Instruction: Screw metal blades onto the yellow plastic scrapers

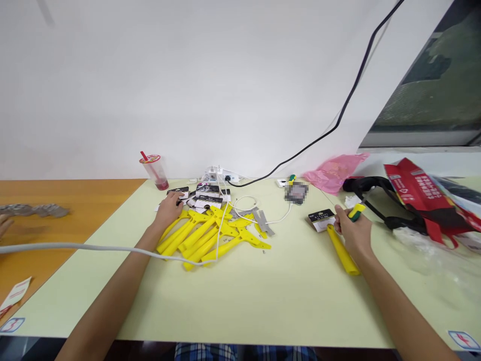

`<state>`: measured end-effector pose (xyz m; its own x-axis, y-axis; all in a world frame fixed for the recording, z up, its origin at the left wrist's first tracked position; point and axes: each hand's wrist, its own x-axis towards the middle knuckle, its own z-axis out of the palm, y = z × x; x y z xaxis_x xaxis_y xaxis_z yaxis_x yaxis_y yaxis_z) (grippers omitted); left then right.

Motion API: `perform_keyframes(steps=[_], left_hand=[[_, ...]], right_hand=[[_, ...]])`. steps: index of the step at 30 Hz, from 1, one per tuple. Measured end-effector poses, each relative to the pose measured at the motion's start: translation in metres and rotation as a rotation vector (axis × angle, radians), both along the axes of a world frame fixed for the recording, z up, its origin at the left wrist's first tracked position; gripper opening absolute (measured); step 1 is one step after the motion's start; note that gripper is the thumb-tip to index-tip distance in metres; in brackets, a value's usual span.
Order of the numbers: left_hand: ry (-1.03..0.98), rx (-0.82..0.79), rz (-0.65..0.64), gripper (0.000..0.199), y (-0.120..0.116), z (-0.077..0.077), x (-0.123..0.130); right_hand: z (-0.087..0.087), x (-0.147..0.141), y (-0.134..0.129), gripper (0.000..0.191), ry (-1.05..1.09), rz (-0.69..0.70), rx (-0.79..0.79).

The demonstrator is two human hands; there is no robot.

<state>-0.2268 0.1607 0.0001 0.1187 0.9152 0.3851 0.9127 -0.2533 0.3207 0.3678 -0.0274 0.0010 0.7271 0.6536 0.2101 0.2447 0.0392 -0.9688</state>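
My left hand (pixel 170 209) reaches to the far side of the table, its fingers bent down among black-and-white printed cards (pixel 208 190); what they pinch is hidden. Just right of that hand lies a pile of yellow plastic handles (pixel 205 235), with grey flat blades (pixel 264 223) at its far right side. On the right, my right hand (pixel 353 230) is closed around a screwdriver with a yellow-and-green grip (pixel 356 212). Beneath this hand lies a single yellow handle (pixel 342 253), with a black-and-white card (pixel 322 219) at its far end.
A white cable (pixel 112 247) crosses over my left forearm and the pile. Behind stand a drink cup (pixel 155 172) and a power strip (pixel 229 176). Right are a pink bag (pixel 334 173), a red bag (pixel 417 190) and black straps. Another person's hand (pixel 3 224) shows far left.
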Motion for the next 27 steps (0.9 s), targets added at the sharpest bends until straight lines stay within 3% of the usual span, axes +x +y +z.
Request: perform_keyframes(steps=[5,14,20,27], left_hand=[[0.035,-0.053,0.057,0.037,0.000,0.001,0.002],[0.057,-0.056,0.213,0.053,-0.002,0.000,0.002],[0.009,-0.070,0.197,0.048,-0.001,0.000,0.000],[-0.043,-0.097,0.178,0.034,0.001,0.001,-0.003]], right_hand=[[0.007,-0.007,0.000,0.058,0.131,0.028,0.109],[0.013,-0.010,0.002,0.064,0.201,0.035,0.221],[0.015,-0.014,0.001,0.065,0.198,0.046,0.209],[0.017,-0.016,-0.001,0.048,0.197,0.031,0.176]])
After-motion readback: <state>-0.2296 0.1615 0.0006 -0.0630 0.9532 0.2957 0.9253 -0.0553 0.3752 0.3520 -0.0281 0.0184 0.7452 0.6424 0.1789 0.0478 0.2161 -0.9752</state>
